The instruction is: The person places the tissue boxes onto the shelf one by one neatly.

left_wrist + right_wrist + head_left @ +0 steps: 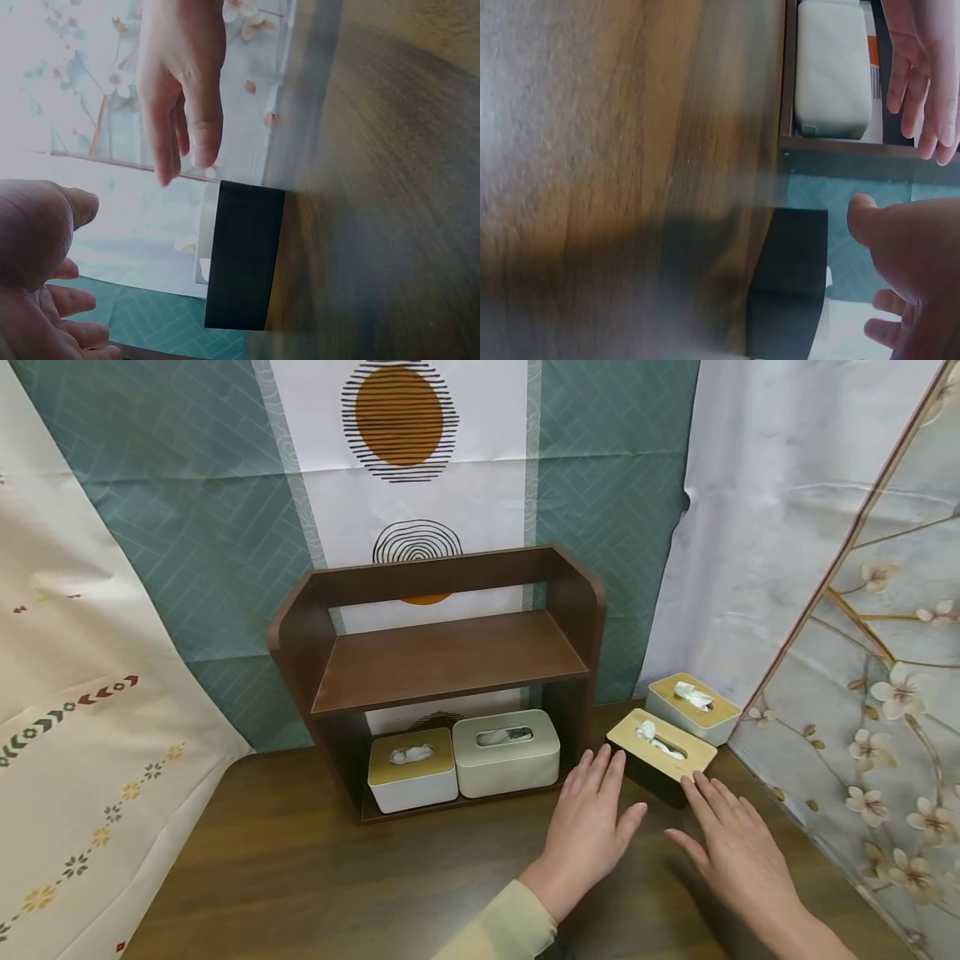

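A black tissue box with a light wooden lid sits on the table right of the shelf, a tissue poking from its slot. My left hand hovers to its left with fingers extended. On the near right side my right hand is held with straight fingers, their tips overlapping the box corner in the head view. Both hands hold nothing. In the left wrist view the box's black side stands between the hands; the right wrist view shows its dark body below the thumb.
Behind it stands a white tissue box with a wooden lid. The brown two-tier shelf holds a white, wooden-lidded tissue box and a cream tissue box on its lower level. A floral cloth hangs along the right.
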`<move>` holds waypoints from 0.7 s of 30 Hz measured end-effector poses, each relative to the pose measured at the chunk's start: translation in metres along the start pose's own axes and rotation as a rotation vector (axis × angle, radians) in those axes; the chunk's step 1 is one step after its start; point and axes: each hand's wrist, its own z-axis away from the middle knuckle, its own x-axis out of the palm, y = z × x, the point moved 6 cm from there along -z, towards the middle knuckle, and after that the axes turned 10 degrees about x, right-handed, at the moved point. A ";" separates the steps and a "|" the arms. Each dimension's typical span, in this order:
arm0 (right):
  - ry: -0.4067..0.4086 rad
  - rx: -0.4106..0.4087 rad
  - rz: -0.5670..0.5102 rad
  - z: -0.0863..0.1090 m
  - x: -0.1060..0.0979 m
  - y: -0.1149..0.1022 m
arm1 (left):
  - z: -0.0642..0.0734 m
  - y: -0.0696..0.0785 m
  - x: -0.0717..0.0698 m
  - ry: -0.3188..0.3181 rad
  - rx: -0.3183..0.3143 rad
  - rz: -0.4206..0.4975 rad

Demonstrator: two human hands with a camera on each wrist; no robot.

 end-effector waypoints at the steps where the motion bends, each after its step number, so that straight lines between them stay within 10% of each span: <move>1: 0.003 0.001 0.002 0.000 0.000 0.001 | -0.002 0.000 0.001 0.000 -0.003 0.002; 21: -0.104 0.065 0.056 -0.014 0.020 0.018 | -0.035 -0.014 0.037 -0.051 -0.100 0.108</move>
